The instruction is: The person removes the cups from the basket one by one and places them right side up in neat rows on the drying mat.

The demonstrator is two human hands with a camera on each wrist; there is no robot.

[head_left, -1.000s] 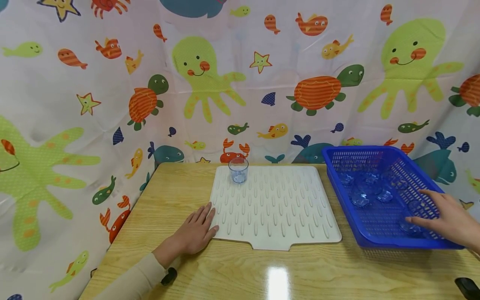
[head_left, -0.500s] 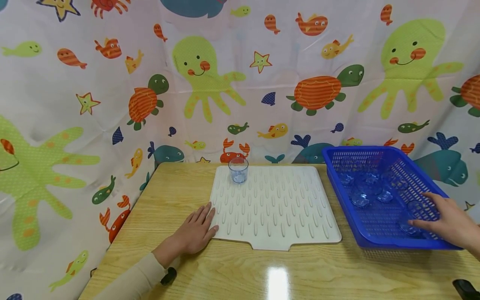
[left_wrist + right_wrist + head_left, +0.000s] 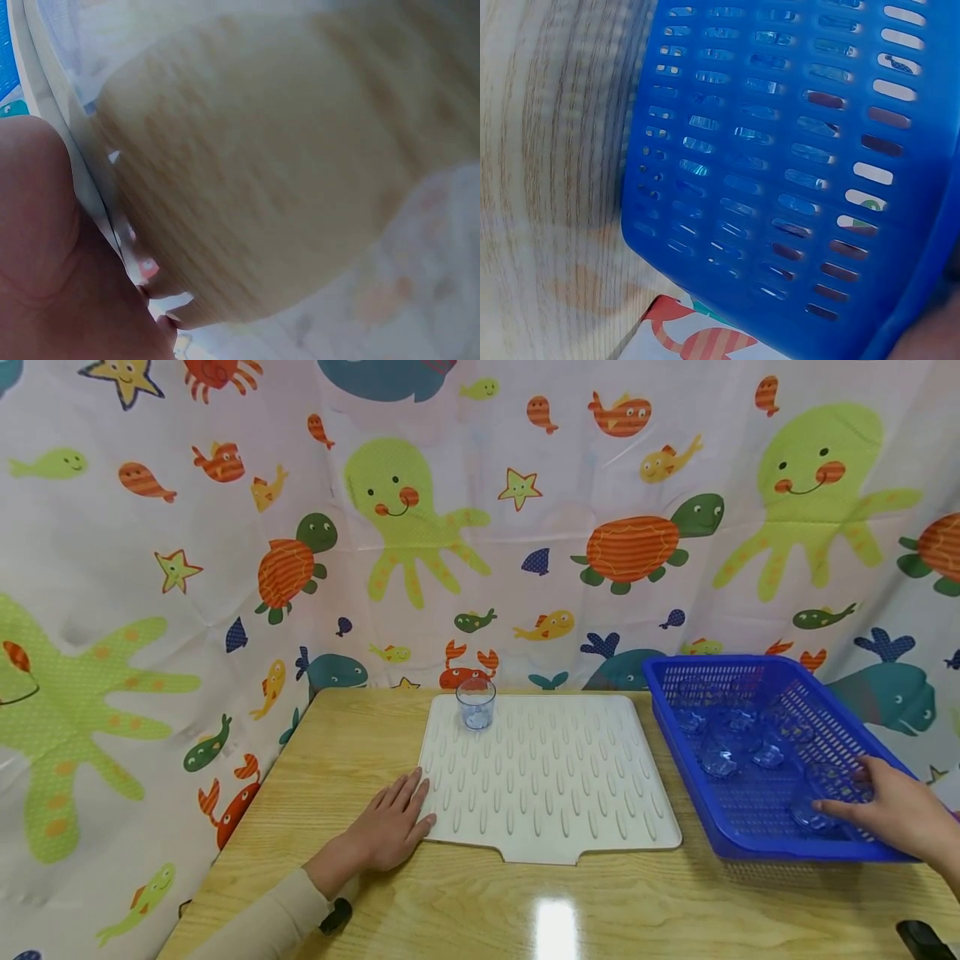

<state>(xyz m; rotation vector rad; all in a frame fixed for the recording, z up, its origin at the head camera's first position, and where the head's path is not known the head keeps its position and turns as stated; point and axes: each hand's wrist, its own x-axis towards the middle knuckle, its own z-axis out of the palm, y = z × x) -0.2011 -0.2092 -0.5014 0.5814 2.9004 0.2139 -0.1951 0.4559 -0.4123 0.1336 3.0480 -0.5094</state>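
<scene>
My left hand (image 3: pixel 390 827) lies flat with straight fingers at the left edge of a white ridged drying board (image 3: pixel 555 777); the left wrist view shows its thumb (image 3: pixel 30 187) close up. One clear bluish glass (image 3: pixel 476 703) stands on the board's back left corner. Inside a blue plastic basket (image 3: pixel 693 802), my right hand (image 3: pixel 900 810) grips another clear glass (image 3: pixel 813 814) near the front right, thumb on its near side and fingers at its far side. In the right wrist view the basket wall (image 3: pixel 735 157) hides most of that hand, with skin showing through some slots.
Several more clear glasses (image 3: pixel 720 760) stand in the basket's left and back part. Wooden table (image 3: pixel 360 727) surrounds the board. A curtain (image 3: pixel 465 435) printed with sea animals rises behind and at the left.
Inside the basket my right hand's fingers have come down around the glass, which has shifted slightly left. My left hand keeps its place at the board's edge.
</scene>
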